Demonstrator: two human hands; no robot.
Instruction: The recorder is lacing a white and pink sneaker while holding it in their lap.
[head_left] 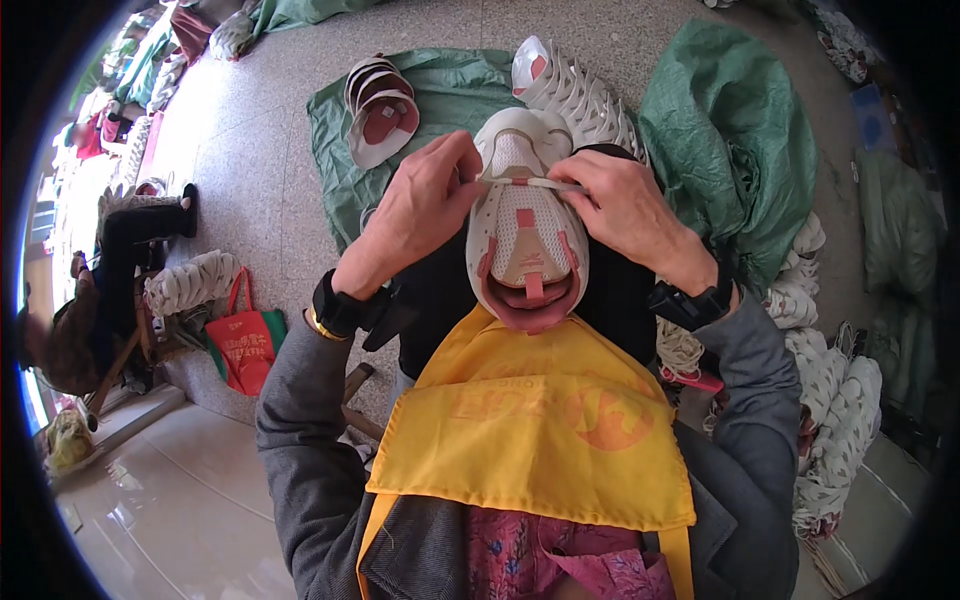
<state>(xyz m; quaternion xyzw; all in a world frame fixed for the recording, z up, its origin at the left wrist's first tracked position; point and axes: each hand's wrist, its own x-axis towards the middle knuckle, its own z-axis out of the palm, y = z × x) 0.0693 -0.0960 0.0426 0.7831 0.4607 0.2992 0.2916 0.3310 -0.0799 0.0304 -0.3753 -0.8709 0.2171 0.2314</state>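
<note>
A white and pink sneaker (512,225) rests on my lap, its toe pointing away from me and its pink collar toward me. Across the front of its tongue runs a white shoelace (530,182). My left hand (432,192) pinches the lace at the left side of the shoe, fingers closed. On the opposite side, the closed fingers of my right hand (622,205) grip the lace near the eyelets. The fingertips of both hands are partly hidden.
A green woven sheet (450,75) lies ahead, bearing nested white and pink shoe pieces (384,128) and a row of white shoes (585,95). A bulky green sack (725,150) stands right. Bundled white shoes (835,420) line the right side. At left are a red-green bag (243,350) and a seated person (110,260).
</note>
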